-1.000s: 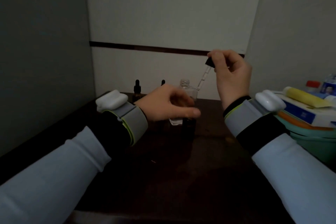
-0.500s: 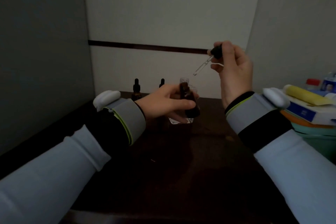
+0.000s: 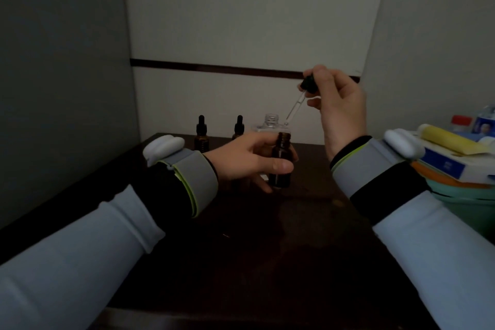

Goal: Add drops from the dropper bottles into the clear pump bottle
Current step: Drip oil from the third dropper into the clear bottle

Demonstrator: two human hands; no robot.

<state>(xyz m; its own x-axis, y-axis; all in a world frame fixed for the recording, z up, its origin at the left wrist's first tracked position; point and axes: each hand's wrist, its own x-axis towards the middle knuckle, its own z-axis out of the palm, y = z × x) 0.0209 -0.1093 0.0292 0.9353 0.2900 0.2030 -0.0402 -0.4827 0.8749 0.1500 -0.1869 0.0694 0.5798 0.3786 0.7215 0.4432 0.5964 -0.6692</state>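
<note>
The clear pump bottle stands uncapped near the back edge of the desk, partly hidden behind the left hand. That hand's fingers curl round an open amber bottle just in front of it. The right hand pinches the dropper by its black bulb, with the glass tip slanting down just right of the clear neck. Two capped dropper bottles stand at the back edge, to the left.

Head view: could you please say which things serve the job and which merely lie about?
In use: left hand, amber bottle, right hand, dropper, clear pump bottle, two capped dropper bottles.
Lying about: yellow tube, white box, red-capped container.
</note>
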